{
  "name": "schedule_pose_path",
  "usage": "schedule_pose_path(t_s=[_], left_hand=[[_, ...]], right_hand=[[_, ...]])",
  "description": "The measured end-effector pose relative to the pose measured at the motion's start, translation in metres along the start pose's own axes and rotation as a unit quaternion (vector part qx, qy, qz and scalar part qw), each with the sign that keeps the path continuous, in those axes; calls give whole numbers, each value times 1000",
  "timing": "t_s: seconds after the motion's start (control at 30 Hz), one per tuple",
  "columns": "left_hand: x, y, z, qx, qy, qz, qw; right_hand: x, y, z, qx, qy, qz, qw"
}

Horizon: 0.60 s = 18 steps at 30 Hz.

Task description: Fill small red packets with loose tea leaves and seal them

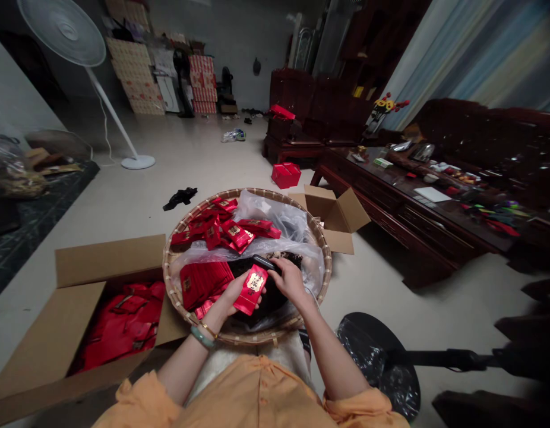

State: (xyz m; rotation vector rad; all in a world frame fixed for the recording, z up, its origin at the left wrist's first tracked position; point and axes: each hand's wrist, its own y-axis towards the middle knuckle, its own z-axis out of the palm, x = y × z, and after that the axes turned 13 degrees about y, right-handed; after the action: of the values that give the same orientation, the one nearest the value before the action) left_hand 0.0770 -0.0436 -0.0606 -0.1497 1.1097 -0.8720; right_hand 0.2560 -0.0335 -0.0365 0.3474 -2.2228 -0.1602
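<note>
My left hand [233, 295] grips an upright red packet [252, 292] with a gold label and dark lettering. In my right hand [293, 285] is a dark, rounded, stick-like tool [263, 262], its end just above the packet's top edge; I cannot tell whether they touch. Both hands are over a round woven basket [326, 261] lined with clear plastic [297, 223]. Filled-looking red packets [234, 232] lie heaped at its far side. A row of flat red packets [204, 282] stands left of my left hand. Dark loose contents [275, 303] show beneath my hands.
At left, an open carton [79, 321] contains many red packets [126, 324]. Another open carton [335, 217] stands beyond the basket at right, near a dark wooden table [391, 202]. A black round stand base [377, 356] is close on the right. A white fan [136, 161] stands farther left.
</note>
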Motion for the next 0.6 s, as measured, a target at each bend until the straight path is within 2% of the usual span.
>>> schedule_pose_path(t_s=[0.33, 0.6], left_hand=[[1, 0, 1, -3, -5, 8, 1000], [4, 2, -2, -2, -4, 7, 1000]], right_hand=[[5, -6, 5, -25, -49, -35, 998], [4, -8, 6, -32, -53, -38, 997]])
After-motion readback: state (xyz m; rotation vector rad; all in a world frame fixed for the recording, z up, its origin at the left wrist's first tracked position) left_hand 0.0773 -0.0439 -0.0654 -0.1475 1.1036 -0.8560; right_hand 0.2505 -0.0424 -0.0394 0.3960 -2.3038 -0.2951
